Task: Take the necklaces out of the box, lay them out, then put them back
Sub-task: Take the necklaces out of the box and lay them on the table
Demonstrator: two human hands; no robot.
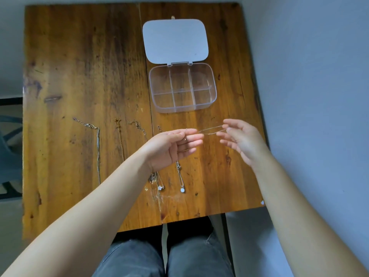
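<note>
A clear plastic box (182, 108) with six compartments stands open on the wooden table, its white lid (175, 41) folded back behind it. All its compartments look empty. My left hand (171, 148) and my right hand (242, 137) hold a thin silver necklace (211, 130) stretched between their fingertips, just in front of the box. Several other necklaces lie in a row on the table: a silver one (97, 148) at the left, a gold one (120, 140), one with a flower pendant (160, 186) and one with a round pendant (182, 189), partly hidden under my left arm.
The wooden table (79, 76) ends at a wall on the right. Its near edge lies above my knees (179, 254). A dark chair (10, 148) stands off the table's left side.
</note>
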